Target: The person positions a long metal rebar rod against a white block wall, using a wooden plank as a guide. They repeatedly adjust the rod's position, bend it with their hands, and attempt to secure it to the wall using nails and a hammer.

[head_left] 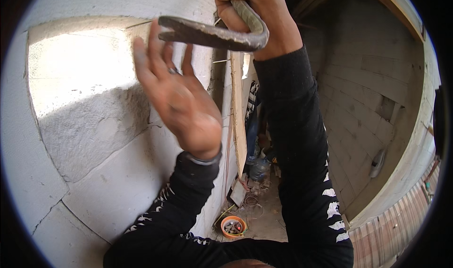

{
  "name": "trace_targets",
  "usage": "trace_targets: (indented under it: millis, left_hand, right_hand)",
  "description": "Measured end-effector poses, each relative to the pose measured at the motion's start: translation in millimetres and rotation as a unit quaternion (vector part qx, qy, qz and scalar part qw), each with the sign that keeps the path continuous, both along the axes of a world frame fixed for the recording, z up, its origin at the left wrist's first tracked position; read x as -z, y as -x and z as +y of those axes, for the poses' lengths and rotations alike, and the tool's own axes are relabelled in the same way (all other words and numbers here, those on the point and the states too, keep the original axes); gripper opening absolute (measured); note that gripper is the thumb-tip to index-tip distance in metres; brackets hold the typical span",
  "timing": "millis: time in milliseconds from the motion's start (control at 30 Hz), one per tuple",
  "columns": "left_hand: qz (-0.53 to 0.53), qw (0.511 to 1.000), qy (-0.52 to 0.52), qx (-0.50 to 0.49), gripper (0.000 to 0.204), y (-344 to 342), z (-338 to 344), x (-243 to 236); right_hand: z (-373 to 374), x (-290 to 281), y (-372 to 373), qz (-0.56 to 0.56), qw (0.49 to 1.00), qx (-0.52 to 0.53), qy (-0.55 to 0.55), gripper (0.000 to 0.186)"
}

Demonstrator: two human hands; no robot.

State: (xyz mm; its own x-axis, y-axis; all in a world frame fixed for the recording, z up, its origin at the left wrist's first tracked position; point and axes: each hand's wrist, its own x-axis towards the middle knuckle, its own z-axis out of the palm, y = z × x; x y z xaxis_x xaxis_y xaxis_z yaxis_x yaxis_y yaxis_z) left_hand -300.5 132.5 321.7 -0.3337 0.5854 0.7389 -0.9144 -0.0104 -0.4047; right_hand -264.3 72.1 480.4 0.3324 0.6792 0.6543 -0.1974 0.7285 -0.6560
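Observation:
My right hand (271,20) is raised at the top of the view, its fingers wrapped round the shaft of a crowbar (212,36). The bar is dark and worn, and its bent end with a notched tip points left. My left hand (181,91) is lifted beside the white block wall (120,164), fingers spread, slightly smeared by motion. Its fingertips are just behind the bar's notched tip; whether they touch it I cannot tell. A ring shows on one finger. Behind the hand is a sunlit recess (94,112) with a rough lower part.
An upright wooden board (238,122) stands beyond my forearms. Below are an orange bucket (233,226) holding small dark pieces, a large clear bottle (259,169) and rubble on the floor. Another block wall (354,122) rises at right, with corrugated sheeting (396,221) at lower right.

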Motion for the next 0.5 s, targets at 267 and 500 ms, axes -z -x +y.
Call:
trace_targets:
  millis: [267,500]
  left_hand:
    - [-0.083,0.912,-0.394,0.077,0.035,47,29,-48]
    - [-0.070,0.959,-0.268,0.064,0.043,83,57,-78]
  right_hand:
    - [-4,4,-20,0.036,0.994,0.022,-0.097,0.012]
    - [45,-16,28,0.126,0.981,0.082,-0.120,0.020]
